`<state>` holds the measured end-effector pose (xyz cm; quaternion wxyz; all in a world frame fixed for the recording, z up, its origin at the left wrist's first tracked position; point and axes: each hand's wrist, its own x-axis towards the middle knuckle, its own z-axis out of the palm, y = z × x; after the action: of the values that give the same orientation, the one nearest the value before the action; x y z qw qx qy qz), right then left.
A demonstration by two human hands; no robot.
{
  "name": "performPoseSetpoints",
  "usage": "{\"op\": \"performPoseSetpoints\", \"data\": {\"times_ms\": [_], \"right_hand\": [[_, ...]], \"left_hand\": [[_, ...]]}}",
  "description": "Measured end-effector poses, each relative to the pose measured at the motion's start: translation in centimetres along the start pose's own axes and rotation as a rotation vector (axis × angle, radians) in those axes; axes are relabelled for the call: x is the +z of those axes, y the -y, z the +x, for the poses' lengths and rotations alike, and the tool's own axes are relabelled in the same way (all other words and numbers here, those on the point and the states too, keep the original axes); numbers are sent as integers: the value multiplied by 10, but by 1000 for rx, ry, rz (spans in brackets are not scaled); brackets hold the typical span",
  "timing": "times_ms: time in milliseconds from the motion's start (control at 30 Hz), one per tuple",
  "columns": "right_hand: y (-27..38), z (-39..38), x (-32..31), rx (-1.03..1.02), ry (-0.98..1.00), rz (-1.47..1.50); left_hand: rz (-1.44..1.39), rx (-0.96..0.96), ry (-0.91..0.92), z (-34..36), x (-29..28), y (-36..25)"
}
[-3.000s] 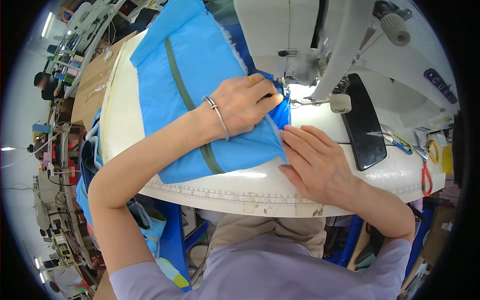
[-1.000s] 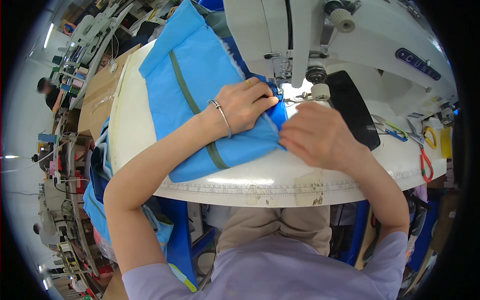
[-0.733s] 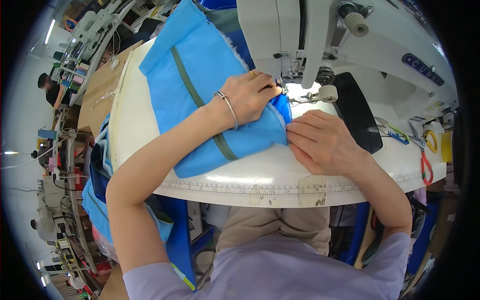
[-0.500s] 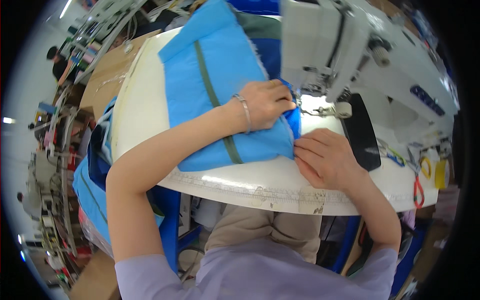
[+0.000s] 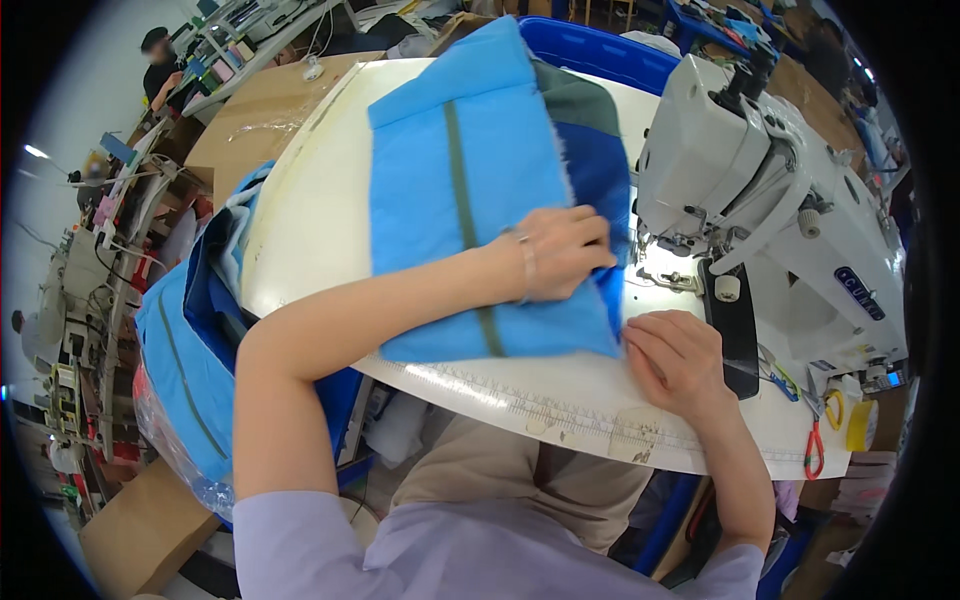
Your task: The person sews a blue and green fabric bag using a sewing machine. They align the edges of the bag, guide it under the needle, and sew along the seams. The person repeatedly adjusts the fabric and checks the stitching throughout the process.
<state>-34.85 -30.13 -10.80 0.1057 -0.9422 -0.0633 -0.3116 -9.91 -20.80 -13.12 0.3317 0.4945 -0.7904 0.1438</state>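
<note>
A light blue cloth panel (image 5: 415, 200) with an olive stripe (image 5: 459, 185) lies flat on the white sewing table. Dark blue cloth (image 5: 590, 160) and a grey-green piece show along its right edge, which has a frayed white border. My left hand (image 5: 562, 252), with a bracelet at the wrist, presses on that edge with fingers curled onto the cloth, close to the needle area of the sewing machine (image 5: 700, 150). My right hand (image 5: 680, 360) pinches the near right corner of the cloth between thumb and fingers. The presser foot (image 5: 672, 278) stands just right of the cloth edge.
Right of the machine base lie snips (image 5: 778, 378), red-handled scissors (image 5: 814, 448) and a yellow tape roll (image 5: 860, 428). A ruler strip (image 5: 480, 393) runs along the table's front edge. More blue cloth pieces (image 5: 180, 360) hang at left. A blue bin (image 5: 600, 50) stands behind.
The whole view has shifted, so the machine and table sit lower and more of the room shows behind. Both hands keep their places on the cloth edge and corner.
</note>
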Motion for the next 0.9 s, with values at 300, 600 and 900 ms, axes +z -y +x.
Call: {"op": "performPoseSetpoints", "data": {"times_ms": [300,600,900], "right_hand": [[6,3,-1,-117,-93,35],[3,1,-3,-130,-143,34],[12,-1,-3,-174,-171,35]], "left_hand": [[-145,-93,131,-78,-88,-98],[-182,-95,169,-76,-90,-96],[-170,-109,193,-76,-94,-100]]}}
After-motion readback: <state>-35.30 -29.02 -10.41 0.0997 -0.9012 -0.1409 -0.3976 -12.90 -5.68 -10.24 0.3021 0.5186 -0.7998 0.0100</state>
